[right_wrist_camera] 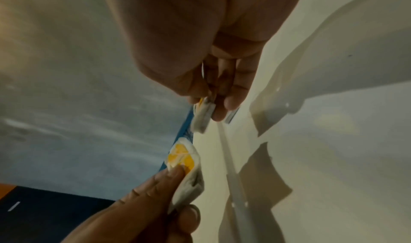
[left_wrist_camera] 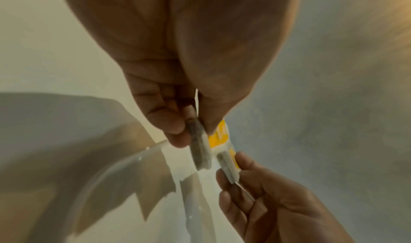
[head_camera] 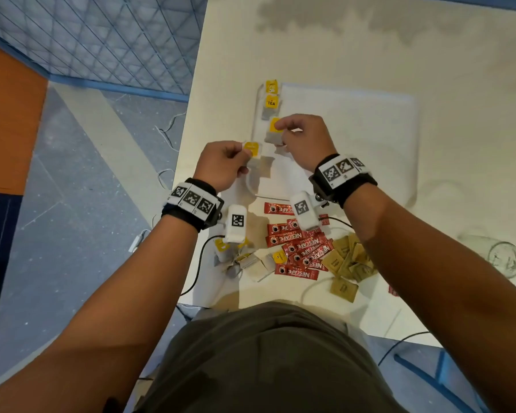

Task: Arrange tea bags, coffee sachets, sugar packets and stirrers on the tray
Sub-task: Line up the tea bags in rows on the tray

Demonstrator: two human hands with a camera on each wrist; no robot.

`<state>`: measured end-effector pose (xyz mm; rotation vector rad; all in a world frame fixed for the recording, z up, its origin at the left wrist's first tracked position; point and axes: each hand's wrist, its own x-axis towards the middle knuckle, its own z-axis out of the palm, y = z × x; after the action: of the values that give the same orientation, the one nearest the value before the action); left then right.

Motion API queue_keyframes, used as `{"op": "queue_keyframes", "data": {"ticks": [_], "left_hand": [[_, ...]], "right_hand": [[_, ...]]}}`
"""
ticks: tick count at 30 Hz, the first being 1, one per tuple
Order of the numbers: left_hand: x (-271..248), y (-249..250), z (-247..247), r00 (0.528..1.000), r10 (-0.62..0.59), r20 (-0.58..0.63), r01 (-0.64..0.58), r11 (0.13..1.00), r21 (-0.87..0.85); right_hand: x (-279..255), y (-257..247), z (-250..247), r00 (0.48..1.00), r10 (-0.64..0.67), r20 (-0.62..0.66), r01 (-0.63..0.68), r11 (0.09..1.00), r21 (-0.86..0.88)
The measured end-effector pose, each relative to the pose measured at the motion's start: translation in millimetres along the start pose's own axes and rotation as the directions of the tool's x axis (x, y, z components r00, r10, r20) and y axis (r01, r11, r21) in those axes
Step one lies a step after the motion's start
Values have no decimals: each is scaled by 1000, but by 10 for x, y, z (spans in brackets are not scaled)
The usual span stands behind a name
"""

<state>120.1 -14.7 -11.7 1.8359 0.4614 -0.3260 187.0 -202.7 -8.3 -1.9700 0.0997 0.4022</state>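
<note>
A white tray (head_camera: 355, 138) lies on the table, with two yellow-tagged tea bags (head_camera: 271, 98) in a row along its left rim. My right hand (head_camera: 280, 129) pinches a third tea bag (head_camera: 272, 135) just below that row, low over the tray. My left hand (head_camera: 245, 153) pinches another tea bag (head_camera: 253, 150) by its yellow tag above the tray's near left corner. In the left wrist view the left hand (left_wrist_camera: 195, 129) grips its tea bag (left_wrist_camera: 201, 151). In the right wrist view the right hand (right_wrist_camera: 211, 106) grips its tea bag (right_wrist_camera: 201, 119). No stirrers show.
Near the table's front edge lie loose tea bags (head_camera: 245, 260), red coffee sachets (head_camera: 298, 248) and brown sugar packets (head_camera: 349, 262). A clear glass (head_camera: 501, 257) lies at the right. The table's left edge (head_camera: 188, 150) runs just beside my left hand; cables hang there.
</note>
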Motion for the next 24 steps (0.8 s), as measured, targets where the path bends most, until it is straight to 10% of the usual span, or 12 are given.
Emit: {"op": "queue_keyframes", "data": {"ticks": [24], "left_hand": [[439,-78,138,983,-144,-115,137,989,-63]], "right_hand": [[519,119,283,998,-61,-30,45,927,-372]]}}
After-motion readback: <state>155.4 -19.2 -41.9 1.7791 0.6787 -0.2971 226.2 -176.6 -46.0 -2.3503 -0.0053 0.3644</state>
